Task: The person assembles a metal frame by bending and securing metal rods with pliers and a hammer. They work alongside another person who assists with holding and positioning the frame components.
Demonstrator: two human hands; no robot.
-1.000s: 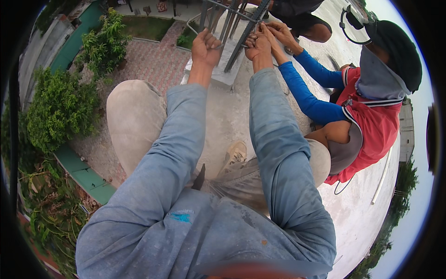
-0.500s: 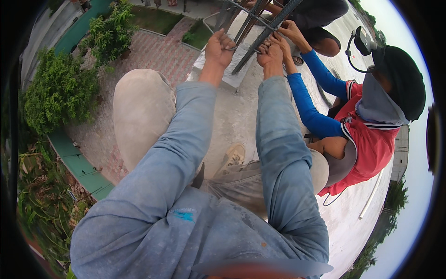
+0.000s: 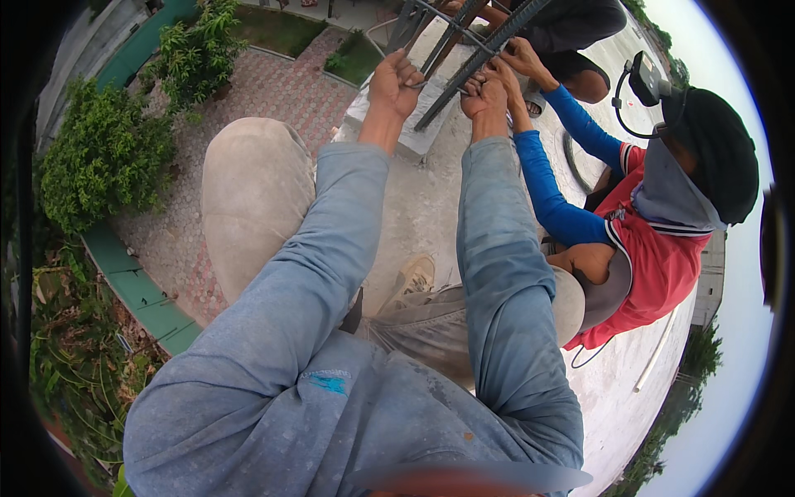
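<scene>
My left hand [image 3: 393,85] is closed on a thin steel bar [image 3: 416,84], a short piece of which shows beside its fingers, left of the rebar cage. Across the cage, my right hand [image 3: 484,98] is closed beside the lower end of a thick ribbed rebar [image 3: 468,70]. What sits within its fingers is hidden. The rebar slants up to the right, joined by cross ties [image 3: 455,29] to other upright bars. A co-worker's hand [image 3: 503,76] is right against my right hand, and their other hand [image 3: 523,60] grips higher on the bar.
The co-worker in a red shirt [image 3: 654,273] crouches close at my right; another person in dark clothing [image 3: 571,33] is beyond the cage. I crouch on a concrete slab [image 3: 422,195]. Past its left edge, paving [image 3: 273,91], trees [image 3: 108,157] and a green wall [image 3: 137,286] lie well below.
Both my hands stay at the cage, shifting only very slightly. The view has moved a little; the co-worker's hands remain on the bar.
</scene>
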